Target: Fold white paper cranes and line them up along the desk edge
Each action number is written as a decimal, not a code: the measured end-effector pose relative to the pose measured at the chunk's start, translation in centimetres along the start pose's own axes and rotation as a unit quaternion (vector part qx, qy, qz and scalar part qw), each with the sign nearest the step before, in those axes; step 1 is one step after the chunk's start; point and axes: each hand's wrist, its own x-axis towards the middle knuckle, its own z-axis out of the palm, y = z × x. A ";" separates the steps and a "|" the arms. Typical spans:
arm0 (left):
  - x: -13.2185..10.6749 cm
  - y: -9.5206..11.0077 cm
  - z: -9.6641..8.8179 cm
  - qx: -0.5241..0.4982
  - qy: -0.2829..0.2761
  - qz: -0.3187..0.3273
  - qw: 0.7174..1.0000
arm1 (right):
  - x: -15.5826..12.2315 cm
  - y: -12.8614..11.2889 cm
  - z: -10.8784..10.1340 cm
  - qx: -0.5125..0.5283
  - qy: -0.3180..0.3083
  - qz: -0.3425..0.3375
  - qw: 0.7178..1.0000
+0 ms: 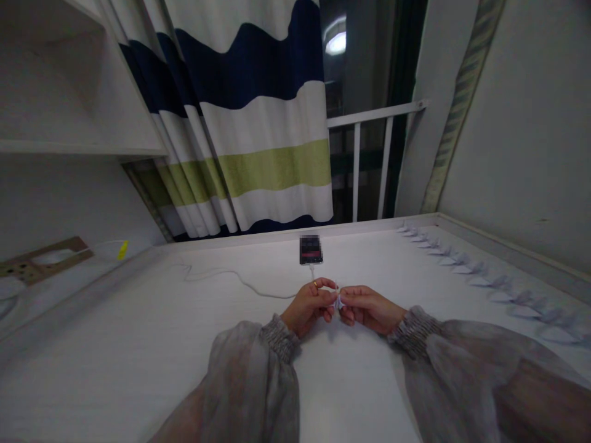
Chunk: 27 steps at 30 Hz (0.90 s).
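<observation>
A small piece of folded white paper [338, 303] is pinched between both hands, just above the white tabletop [221, 381]. My left hand [314, 303], with a ring on one finger, grips its left side between thumb and fingers. From the other side, my right hand [369, 307] holds the paper with thumb and fingertips closed. Most of the paper is hidden by the fingers, so its exact shape cannot be made out. Along the right side of the table runs a row of several folded white paper pieces [480, 280] with pointed parts.
A phone [311, 250] lies beyond my hands, with a white cable [244, 281] running left from it. A power strip [41, 261] is at the far left under a shelf [83, 147]. A striped curtain [277, 166] and a white railing [376, 115] stand behind the table.
</observation>
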 end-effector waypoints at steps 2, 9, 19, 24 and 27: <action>0.0 0.0 0.0 -0.013 -0.010 0.004 1.000 | -0.1 -0.1 0.1 0.021 -0.009 -0.007 1.000; -0.1 -0.1 0.2 -0.058 -0.039 0.059 0.996 | -0.3 -0.1 0.6 0.076 -0.016 -0.032 0.996; -0.2 -0.1 0.3 -0.085 -0.045 0.076 0.992 | -0.3 -0.1 1.2 0.111 -0.012 -0.047 0.993; -0.3 0.1 0.3 -0.036 -0.045 0.034 0.998 | -0.4 -0.1 1.1 0.078 -0.006 -0.044 0.996; -0.2 0.1 0.5 -0.001 -0.023 -0.010 1.000 | -0.3 0.0 0.8 0.032 -0.016 -0.031 0.999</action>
